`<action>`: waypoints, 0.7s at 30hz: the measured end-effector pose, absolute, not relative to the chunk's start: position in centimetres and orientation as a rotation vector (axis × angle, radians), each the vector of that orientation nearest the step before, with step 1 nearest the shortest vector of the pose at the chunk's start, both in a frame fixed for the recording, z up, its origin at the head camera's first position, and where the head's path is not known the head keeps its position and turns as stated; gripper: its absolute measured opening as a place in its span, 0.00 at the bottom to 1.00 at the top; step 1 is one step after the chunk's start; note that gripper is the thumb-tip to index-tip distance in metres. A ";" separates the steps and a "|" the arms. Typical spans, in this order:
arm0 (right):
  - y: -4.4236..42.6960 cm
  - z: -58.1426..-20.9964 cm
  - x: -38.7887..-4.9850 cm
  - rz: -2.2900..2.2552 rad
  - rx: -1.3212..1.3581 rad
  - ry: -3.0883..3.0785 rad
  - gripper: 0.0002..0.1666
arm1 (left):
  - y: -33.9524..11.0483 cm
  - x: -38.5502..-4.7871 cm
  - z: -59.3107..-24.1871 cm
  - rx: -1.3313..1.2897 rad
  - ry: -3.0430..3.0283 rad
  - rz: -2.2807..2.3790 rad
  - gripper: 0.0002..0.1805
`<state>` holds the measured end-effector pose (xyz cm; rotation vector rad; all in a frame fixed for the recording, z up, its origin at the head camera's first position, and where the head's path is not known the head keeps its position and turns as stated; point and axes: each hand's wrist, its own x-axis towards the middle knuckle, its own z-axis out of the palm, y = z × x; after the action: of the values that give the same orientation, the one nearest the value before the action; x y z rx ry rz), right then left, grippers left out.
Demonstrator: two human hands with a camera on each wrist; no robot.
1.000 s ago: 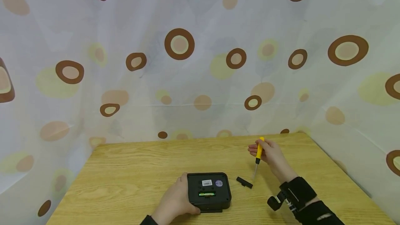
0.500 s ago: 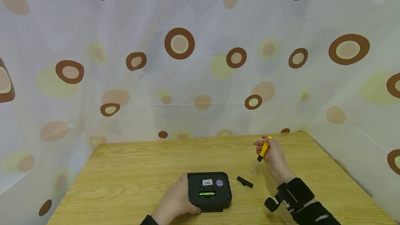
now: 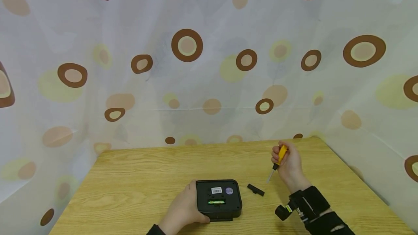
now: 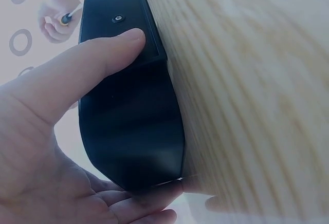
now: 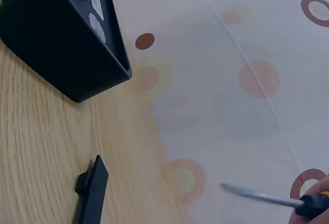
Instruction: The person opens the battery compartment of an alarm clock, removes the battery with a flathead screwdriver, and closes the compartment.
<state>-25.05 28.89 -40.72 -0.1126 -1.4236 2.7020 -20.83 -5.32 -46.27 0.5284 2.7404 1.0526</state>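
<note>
My left hand [image 3: 185, 207] grips the left side of a black box-shaped device [image 3: 225, 211], thumb along its near face and fingers round the far side. A green battery [image 3: 216, 202] sits in the slot on the device's upper side, near a white label and a round purple sticker. In my right hand [image 3: 290, 162] is a screwdriver [image 3: 281, 155] with a yellow handle, its shaft tilted down to the left above the table. A slim black battery cover [image 3: 255, 190] lies on the table between the device and the screwdriver, touched by neither hand.
The wooden table [image 3: 137, 184] reaches back to a pale curtain [image 3: 209, 82] with brown and yellow circles, which also hangs along both sides. A black strap with a small camera [image 3: 283, 212] is on the right wrist.
My right hand has shifted slightly right, and its fingers have curled further round the screwdriver handle. The screwdriver has tilted from nearly upright. The left hand and device stay put.
</note>
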 end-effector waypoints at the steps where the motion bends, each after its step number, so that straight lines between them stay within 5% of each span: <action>1: 28.9 -40.7 -25.0 2.694 -0.099 -1.415 0.21 | -5.3 -20.8 -46.2 0.528 2.741 1.050 0.62; 7: 28.8 -40.7 -24.6 2.734 -0.082 -1.318 0.32 | -5.3 -20.8 -46.0 0.510 2.741 1.048 0.61; 21: 28.4 -40.6 -23.8 2.906 -0.270 -0.998 0.33 | -5.3 -20.7 -46.1 0.527 2.741 1.062 0.61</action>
<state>-23.81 28.38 -40.64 -0.2702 -0.9981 2.9064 -20.68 -5.25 -46.09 0.5266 2.7410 1.0618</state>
